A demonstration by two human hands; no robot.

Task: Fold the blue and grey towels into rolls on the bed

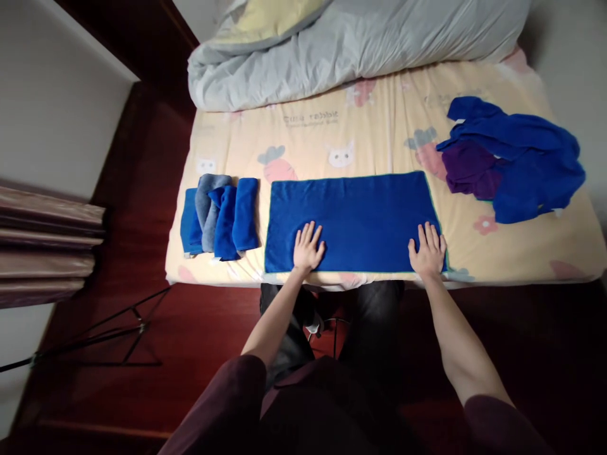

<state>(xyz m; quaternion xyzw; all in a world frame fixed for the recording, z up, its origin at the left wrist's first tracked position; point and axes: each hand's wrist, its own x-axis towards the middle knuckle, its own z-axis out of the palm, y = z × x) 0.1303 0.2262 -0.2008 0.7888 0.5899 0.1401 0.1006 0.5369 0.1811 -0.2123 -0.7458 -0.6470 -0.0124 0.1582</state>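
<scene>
A blue towel [360, 215] with a thin green border lies spread flat along the near edge of the bed. Flat on its lower left part rests my left hand [308, 248], fingers stretched out. My right hand [428, 249] presses on the lower right corner area, also with fingers spread. Left of the towel lie several rolled or folded cloths, among them a blue one [245, 213] and a grey one [208, 215]. At the right is a loose heap with blue cloths [535, 151] and a purple cloth [472, 169].
The bed [379, 136] has a yellow sheet printed with carrots and cat faces. A grey quilt [332, 57] is bunched across its far side. On the floor at left stand tripod legs [137, 322], and a curtain [47, 246] hangs by the wall.
</scene>
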